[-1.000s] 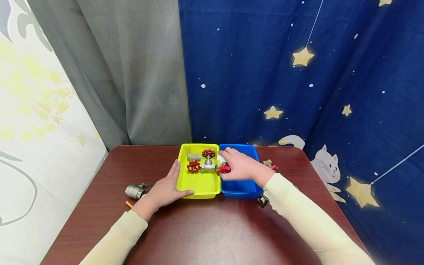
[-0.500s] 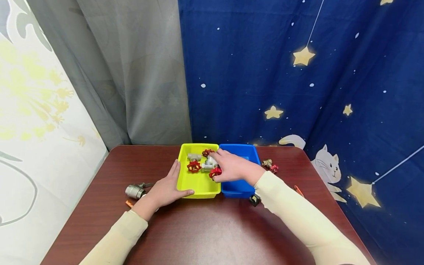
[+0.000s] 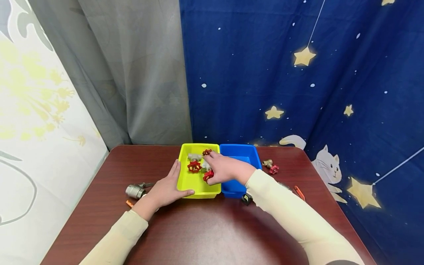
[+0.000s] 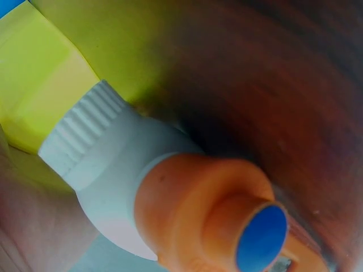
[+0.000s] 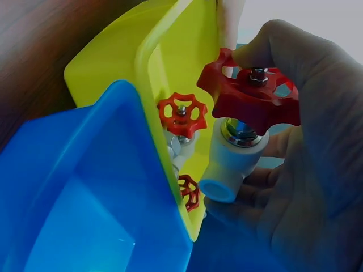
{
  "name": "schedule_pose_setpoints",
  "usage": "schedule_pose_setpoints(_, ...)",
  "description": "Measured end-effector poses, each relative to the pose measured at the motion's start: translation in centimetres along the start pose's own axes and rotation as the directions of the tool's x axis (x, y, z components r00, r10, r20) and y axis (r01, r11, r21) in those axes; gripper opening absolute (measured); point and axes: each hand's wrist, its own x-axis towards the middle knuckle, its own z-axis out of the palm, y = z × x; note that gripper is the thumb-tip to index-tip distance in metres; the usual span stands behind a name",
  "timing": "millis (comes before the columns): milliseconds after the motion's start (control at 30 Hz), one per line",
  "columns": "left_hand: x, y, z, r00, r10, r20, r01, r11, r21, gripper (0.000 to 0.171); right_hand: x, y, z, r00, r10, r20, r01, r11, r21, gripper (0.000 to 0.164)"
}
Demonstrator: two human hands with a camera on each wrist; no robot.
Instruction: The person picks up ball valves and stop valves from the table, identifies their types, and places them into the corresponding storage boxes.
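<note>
My right hand point(image 3: 226, 170) holds a white plastic stop valve point(image 5: 232, 153) with a red handwheel over the yellow bin point(image 3: 197, 187). In the right wrist view, the thumb lies on the handwheel point(image 5: 249, 99) and the fingers go round the white body. My left hand point(image 3: 167, 189) rests against the bin's left side, thumb spread along the front rim and fingers straight. Inside the bin lies a gate valve with a grey body and red handwheel point(image 3: 194, 166). A metal valve beside it is mostly hidden by my right hand, its dark red handwheel point(image 3: 207, 152) showing.
A blue bin point(image 3: 236, 194) stands against the yellow one's right side. Left on the table is a silver ball valve point(image 3: 135, 191); near it, a white valve with an orange handle point(image 4: 204, 209). To the right lie a brass valve point(image 3: 267, 163) with a red wheel and an orange handle point(image 3: 299, 193).
My right hand has carried the white valve leftward, from the border between the bins to over the yellow bin. My left hand has stayed in place.
</note>
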Motion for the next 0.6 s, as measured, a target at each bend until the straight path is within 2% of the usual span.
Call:
schedule_pose_setpoints(267,0.0,-0.1,0.0,1.000,0.003,-0.004,-0.003,1.000,0.010,0.139,1.2,-0.9,-0.5,0.998,0.000,0.055,0.001,1.000,-0.022,0.100)
schedule_pose_setpoints(600,0.1,-0.3,0.0,1.000,0.013,0.000,-0.013,1.000,0.012,0.139,2.8,-1.3,-0.3,0.987,0.049,0.151,-0.048,0.999,-0.008,0.104)
